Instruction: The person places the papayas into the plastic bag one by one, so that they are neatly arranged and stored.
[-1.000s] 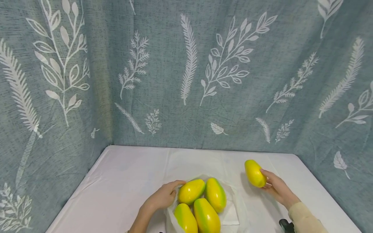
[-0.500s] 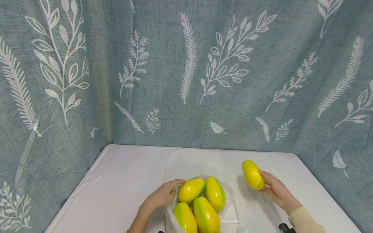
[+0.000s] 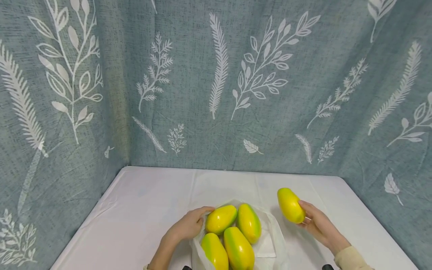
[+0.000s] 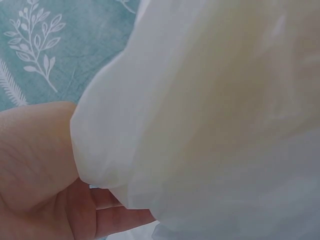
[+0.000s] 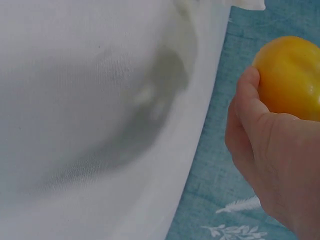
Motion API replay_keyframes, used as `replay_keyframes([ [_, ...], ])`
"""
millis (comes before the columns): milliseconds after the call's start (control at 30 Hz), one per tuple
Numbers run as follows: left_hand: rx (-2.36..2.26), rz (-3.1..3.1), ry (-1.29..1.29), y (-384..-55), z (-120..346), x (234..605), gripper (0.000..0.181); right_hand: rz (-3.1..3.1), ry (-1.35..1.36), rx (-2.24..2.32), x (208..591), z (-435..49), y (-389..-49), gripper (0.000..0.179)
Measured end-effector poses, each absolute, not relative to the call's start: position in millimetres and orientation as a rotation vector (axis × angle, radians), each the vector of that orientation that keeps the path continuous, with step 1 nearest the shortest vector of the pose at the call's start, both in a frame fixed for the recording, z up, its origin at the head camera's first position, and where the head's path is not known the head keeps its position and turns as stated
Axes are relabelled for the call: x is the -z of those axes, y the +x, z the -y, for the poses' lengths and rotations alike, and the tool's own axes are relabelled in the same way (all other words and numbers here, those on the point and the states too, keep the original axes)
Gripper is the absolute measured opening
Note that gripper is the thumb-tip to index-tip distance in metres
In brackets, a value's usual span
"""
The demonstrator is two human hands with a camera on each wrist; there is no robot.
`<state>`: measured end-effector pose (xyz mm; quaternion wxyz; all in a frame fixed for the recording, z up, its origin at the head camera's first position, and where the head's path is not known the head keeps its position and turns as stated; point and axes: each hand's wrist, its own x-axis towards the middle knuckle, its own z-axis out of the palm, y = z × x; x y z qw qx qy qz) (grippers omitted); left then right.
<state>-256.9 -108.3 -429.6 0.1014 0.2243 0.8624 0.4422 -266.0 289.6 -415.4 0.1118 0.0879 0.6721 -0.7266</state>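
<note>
In the head view a translucent white plastic bag (image 3: 281,240) stands at the front of the table with its mouth facing up. Several glossy yellow papayas with green streaks lie inside, among them one papaya (image 3: 221,219) at the back left. My left hand (image 3: 189,227) grips the bag's left rim; in the left wrist view the bag (image 4: 200,125) covers part of its fingers. To the right of the bag, my right hand (image 3: 318,225) holds another papaya (image 3: 291,205) above the table, thumb and fingers around its lower end. The right wrist view shows that papaya's rounded end (image 5: 290,75).
A white cloth covers the table (image 3: 152,198). Blue-green curtains (image 3: 202,93) with white leaf prints enclose it at the back and sides. A small black object (image 3: 327,267) shows at the bottom edge near the right sleeve (image 3: 351,258).
My right hand has moved slightly left and nearer with the papaya, towards the bag. My left hand keeps its place on the rim, and the papayas in the bag lie as before.
</note>
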Motion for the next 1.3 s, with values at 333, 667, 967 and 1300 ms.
replay_keyframes([
  [333, -1.291, -2.552, 0.661, -258, 107, 430, 0.043, -2.027, 0.304, 2.054, 413, -282, -255, 0.065],
  [667, -1.3, -2.562, 0.653, -256, 107, 429, 0.043, -1.884, 0.213, 2.053, 412, -278, -241, 0.068],
  [967, -1.316, -2.55, 0.656, -256, 105, 430, 0.043, -1.868, 0.18, 2.006, 419, -277, -231, 0.065],
  [1300, -1.341, -2.541, 0.64, -256, 104, 428, 0.043, -1.861, 0.169, 1.953, 421, -271, -223, 0.076],
])
